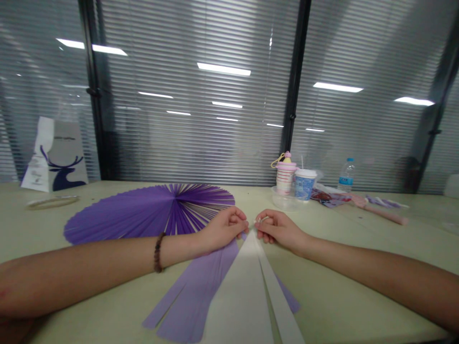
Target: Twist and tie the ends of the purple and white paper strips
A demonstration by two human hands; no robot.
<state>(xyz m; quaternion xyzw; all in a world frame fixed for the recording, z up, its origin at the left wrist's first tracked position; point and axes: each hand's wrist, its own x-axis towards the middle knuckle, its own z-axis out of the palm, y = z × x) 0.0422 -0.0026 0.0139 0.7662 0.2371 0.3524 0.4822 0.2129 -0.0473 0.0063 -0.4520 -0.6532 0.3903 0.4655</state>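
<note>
White strips (240,296) fan out toward the front edge, over light purple strips (195,291), and narrow to a tip between my hands. My left hand (227,228), with a beaded bracelet on its wrist, is closed at the left of the tip; what it pinches is too small to make out. On the right of the tip, my right hand (274,227) pinches something small and whitish, perhaps thread. A large dark purple pleated disc (136,215) lies flat behind my left forearm.
A paper bag (68,155) and a pale ring (52,202) are at the back left. Toward the back right stand a pink-lidded cup (286,177), a blue cup (304,185) and a bottle (346,176), near wrappers (332,196) and a pink rod (385,213).
</note>
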